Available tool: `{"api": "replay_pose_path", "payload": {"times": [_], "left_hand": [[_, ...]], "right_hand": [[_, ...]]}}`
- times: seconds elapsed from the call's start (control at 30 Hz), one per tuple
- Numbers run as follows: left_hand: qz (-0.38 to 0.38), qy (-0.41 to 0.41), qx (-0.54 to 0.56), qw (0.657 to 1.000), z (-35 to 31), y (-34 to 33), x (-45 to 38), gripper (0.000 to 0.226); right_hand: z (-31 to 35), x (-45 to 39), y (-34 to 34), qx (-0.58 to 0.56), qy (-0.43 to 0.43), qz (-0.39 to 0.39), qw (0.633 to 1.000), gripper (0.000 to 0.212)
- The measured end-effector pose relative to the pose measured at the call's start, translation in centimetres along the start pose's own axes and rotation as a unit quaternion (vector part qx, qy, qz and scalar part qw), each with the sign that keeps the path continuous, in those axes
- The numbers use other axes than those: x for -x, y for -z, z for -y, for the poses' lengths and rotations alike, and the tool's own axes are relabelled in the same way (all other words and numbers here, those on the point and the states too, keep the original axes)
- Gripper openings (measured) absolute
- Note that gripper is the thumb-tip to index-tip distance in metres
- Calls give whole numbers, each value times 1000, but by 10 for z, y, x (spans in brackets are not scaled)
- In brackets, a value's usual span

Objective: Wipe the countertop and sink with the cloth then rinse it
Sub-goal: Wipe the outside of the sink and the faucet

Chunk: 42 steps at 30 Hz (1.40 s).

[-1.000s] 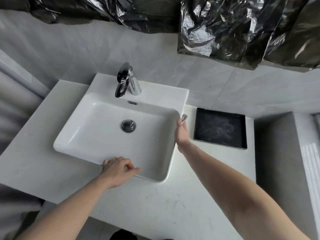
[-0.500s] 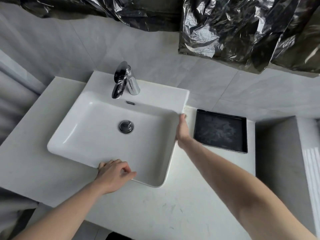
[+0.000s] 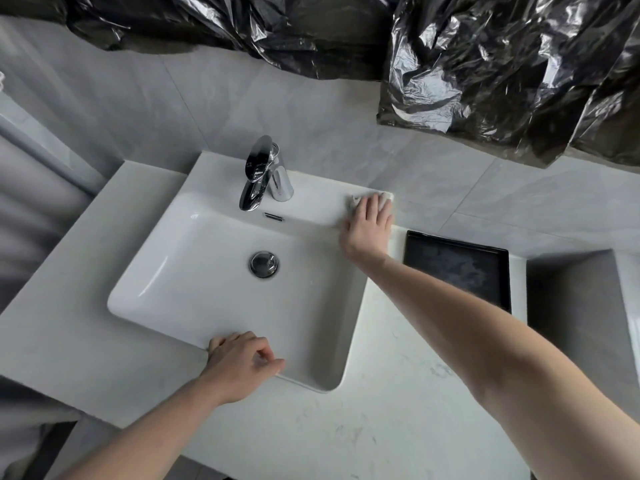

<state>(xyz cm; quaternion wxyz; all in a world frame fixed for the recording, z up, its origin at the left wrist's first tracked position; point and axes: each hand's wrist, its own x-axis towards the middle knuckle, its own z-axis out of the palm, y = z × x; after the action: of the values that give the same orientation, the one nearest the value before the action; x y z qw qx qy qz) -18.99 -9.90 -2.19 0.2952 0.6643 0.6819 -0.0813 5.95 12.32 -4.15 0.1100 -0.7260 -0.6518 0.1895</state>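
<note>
Grey tiled wall (image 3: 214, 109) behind, black plastic sheeting (image 3: 485, 64) hanging across the top. White countertop (image 3: 398, 427) with a white rectangular sink (image 3: 194, 282) set on it, chrome tap (image 3: 263, 174) at the sink's back edge, round chrome drain plug (image 3: 264, 264) in the basin floor. Black square tray (image 3: 457, 268) on the counter just right of the sink.

Right hand (image 3: 369, 225) now sits on the sink's back right corner, fingers straight and spread slightly, pressing flat on the cloth (image 3: 375, 197). Cloth is pale, mostly under the fingers, bunched edges showing past the fingertips and at the left of the hand, lying on the back ledge to the right of the tap, close to the wall. A second ago this hand was lower, on the sink's right rim beside the tray, fingers together along the edge, cloth barely visible; half a second ago it was in the same rim spot. So it has moved up the right rim to the rear corner.

Left hand (image 3: 242, 362) unchanged in place: on the sink's front rim, fingers curled over the edge into the basin, thumb lying along the rim toward the right. Holds only the rim, no cloth.

Tap, drain plug and tray sit as before. Camera view shifted a bit; the sink appears slightly further right than earlier.
</note>
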Motion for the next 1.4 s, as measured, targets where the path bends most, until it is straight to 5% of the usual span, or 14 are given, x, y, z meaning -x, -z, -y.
{"api": "replay_pose_path", "payload": {"times": [0.2,0.4,0.57,0.7,0.87,0.97,1.17,1.3,1.4], "left_hand": [[-1,1,8,1000,0,1,1,48],[-12,8,12,1000,0,-2,0,45],[-22,8,9,1000,0,-3,1,46],[-19,4,3,1000,-3,-1,2,45],[-19,6,0,1000,-5,2,4,39],[-21,4,-6,1000,-5,2,4,39],[-26,7,-3,1000,-3,-2,1,44],[-26,10,-1,1000,-1,-3,-1,44],[-25,12,-3,1000,-3,-3,-1,47]], "right_hand": [[77,0,-24,93,156,100,978,70],[65,-10,-25,103,227,62,967,64],[-22,-16,4,47,167,-26,984,60],[-65,7,12,-90,60,-9,994,60],[-38,24,-4,-338,-121,-44,932,56],[-31,21,-4,-369,-82,-83,922,54],[-46,7,-18,-193,85,-82,974,58],[-50,0,-4,-347,13,-59,936,60],[-46,7,-2,-499,-79,-21,862,53]]}}
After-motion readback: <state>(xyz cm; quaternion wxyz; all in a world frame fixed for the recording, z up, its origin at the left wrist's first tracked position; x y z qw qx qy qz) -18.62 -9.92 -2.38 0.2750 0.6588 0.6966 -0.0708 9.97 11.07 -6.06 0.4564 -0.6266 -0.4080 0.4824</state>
